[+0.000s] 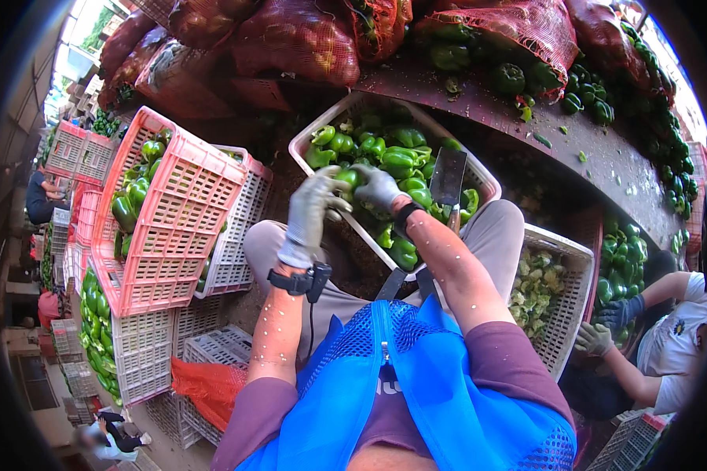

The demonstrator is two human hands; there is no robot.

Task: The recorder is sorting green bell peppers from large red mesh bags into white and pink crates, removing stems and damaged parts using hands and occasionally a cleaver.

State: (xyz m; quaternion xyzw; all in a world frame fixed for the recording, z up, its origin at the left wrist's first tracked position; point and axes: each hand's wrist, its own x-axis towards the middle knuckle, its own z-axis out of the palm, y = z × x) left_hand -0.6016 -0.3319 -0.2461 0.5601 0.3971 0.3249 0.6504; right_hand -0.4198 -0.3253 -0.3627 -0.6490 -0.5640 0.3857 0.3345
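A crate of green bell peppers (409, 138) lies before me, its pale plastic rim (489, 176) close to my knees. My right hand (380, 187), in a grey work glove, has its fingertips around a green bell pepper (348, 178) over the crate. Just left of that pepper is my left hand (318, 206), gloved too, slightly blurred, with fingers apart and nothing seen in it; its fingertips come close to the pepper. A broad-bladed knife (448, 175) rests on the peppers at the crate's right side, its handle towards me.
Stacked crates (171, 218) of peppers stand at left, near a red mesh sack (209, 388). A crate of pepper cores (536, 288) is by my right knee. Across the front runs a ledge (565, 171) with filled mesh sacks (300, 41). A co-worker's gloved hands (607, 324) are at right.
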